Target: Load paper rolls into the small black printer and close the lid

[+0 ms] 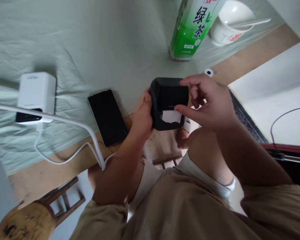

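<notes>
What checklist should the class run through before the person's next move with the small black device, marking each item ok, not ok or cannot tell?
1. Left hand grips the black device at its side: ok.
2. Right hand is on the device, fingers at its top edge and thumb near the white paper strip: ok.
3. Paper strip is whole: not ok, its edge looks torn.
4. Phone lies flat and apart from the hands: ok.
5. Green bottle stands upright, away from the hands: ok.
6. Device switched on: cannot tell.
</notes>
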{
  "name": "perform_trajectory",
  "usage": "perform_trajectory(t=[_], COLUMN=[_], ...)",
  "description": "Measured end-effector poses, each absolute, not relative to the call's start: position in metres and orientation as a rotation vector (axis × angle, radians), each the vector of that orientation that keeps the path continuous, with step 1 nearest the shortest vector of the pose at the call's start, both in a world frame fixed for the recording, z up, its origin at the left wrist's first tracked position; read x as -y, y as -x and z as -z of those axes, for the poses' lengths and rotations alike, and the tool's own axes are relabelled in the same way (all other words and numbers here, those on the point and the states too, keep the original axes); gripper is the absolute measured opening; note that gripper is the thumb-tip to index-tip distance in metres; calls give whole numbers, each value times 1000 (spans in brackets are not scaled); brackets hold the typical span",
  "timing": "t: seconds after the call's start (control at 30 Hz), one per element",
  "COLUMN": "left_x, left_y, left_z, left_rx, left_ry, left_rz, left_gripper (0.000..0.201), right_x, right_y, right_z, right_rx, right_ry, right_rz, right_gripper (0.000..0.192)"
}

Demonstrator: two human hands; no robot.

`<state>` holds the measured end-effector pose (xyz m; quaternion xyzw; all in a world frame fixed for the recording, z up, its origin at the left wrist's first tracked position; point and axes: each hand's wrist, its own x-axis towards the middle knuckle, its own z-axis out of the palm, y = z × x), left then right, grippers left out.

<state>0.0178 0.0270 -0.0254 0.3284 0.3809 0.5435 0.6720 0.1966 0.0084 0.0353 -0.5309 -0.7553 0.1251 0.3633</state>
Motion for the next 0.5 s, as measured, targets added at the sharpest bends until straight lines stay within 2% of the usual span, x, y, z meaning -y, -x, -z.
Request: perform_trajectory(t=[0.1,0.23,0.43,0.5], left_x=[-26,-27,-27,-27], left_y=[-18,-18,-19,-18], left_z=[25,25,23,24], left_rx=[-894,-939,-917,-953], left_ry=[-759,-799,-730,-721], left_rz=[-1227,-1228,-1226,-1209], left_gripper=[34,40,28,29], right_x=[-9,-10,-5,-3], right_y=[-197,-196,-192,-190], right_z=[-36,-38,-47,-50], right_rx=[1910,2050,2177,2119], right_ry=[1404,1372,1380,1381], right_rz=[-231,-252,-168,-141], right_gripper=[36,42,36,30])
